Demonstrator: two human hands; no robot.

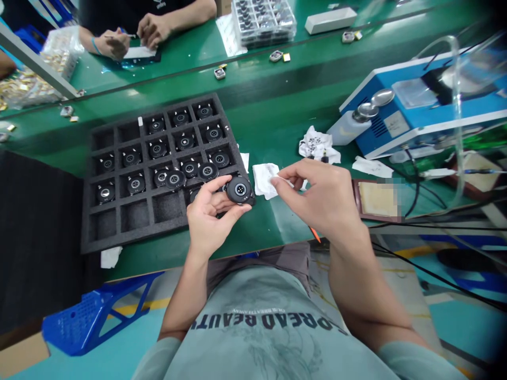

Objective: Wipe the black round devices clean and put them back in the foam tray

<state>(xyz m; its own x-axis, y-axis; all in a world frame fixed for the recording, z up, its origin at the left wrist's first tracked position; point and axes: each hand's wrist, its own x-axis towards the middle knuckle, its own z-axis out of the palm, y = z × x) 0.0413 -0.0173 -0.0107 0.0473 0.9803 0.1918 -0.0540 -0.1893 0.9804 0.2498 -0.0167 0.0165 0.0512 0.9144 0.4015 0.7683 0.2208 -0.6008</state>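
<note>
My left hand (208,221) holds a black round smartwatch body (239,190) between thumb and fingers, its sensor side facing up. Just right of it, my right hand (322,198) pinches a white wipe (264,179) at its edge with thumb and forefinger. Beyond my left hand lies a black foam tray (134,224) with square compartments. Several watch bodies like the held one sit in it, and a few, such as this watch body (175,180), rest across its dividers. My left fingers partly hide the tray's near right corner.
A crumpled, black-stained tissue (317,143) lies by a white pump bottle (350,126) and a blue machine (428,100). Nearer are a sponge in a dark red holder (376,199) and cables. Across the bench, another person's hands (152,31) work near a clear compartment box (264,24).
</note>
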